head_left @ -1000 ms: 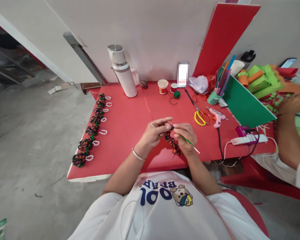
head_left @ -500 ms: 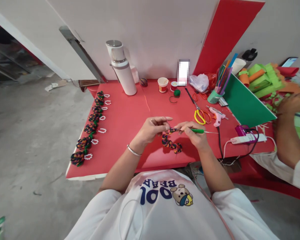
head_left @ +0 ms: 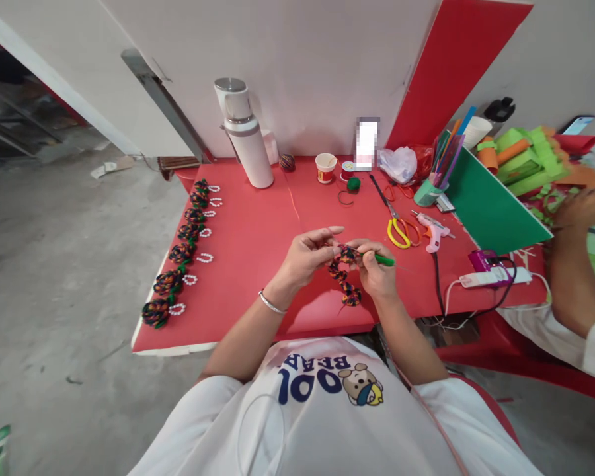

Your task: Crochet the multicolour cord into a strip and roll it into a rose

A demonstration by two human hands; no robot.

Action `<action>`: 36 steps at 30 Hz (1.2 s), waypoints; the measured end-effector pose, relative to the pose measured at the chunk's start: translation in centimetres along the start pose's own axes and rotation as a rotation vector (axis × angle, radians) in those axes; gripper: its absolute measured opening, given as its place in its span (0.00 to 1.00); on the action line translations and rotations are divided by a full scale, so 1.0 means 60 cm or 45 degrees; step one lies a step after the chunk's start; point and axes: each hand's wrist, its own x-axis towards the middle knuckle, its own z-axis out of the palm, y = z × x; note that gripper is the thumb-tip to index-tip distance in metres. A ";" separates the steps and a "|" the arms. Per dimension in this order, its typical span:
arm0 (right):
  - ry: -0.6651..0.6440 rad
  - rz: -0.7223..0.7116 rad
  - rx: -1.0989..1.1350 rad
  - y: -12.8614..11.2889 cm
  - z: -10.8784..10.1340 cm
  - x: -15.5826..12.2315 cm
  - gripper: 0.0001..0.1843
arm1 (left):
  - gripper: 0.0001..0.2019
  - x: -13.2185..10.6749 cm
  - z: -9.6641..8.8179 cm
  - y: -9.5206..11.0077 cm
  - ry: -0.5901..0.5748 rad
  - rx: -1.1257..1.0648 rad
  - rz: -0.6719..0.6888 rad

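My left hand (head_left: 307,256) pinches the top end of a curled multicolour crochet strip (head_left: 346,288), its forefinger stretched out past the thumb. The strip hangs in a spiral between my hands, just above the red table. In my right hand (head_left: 378,270) is a crochet hook (head_left: 385,260) with a green handle; its metal tip runs into the stitches beside my left fingertips. A thin orange yarn strand (head_left: 294,203) lies on the table, leading back to a dark multicolour yarn ball (head_left: 287,162). The exact loop on the hook is too small to make out.
Finished-looking crochet pieces (head_left: 168,282) with white bead loops line the left edge. Behind stand a white thermos (head_left: 252,151), paper cup (head_left: 325,168) and green yarn (head_left: 354,184). Scissors (head_left: 398,231), a pink glue gun (head_left: 434,231) and a power strip (head_left: 496,277) lie right, near another person's arm (head_left: 578,264).
My right hand has drawn in toward my left, bringing the hook deeper into the strip, with its handle now more tilted. The view has shifted slightly.
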 end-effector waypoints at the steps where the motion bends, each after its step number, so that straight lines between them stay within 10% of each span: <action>1: 0.025 -0.011 -0.010 0.002 0.001 0.000 0.19 | 0.26 0.002 0.000 -0.003 0.001 -0.002 0.007; 36: 0.114 -0.192 -0.333 -0.002 0.002 -0.021 0.10 | 0.27 0.004 0.015 -0.022 0.148 0.076 0.115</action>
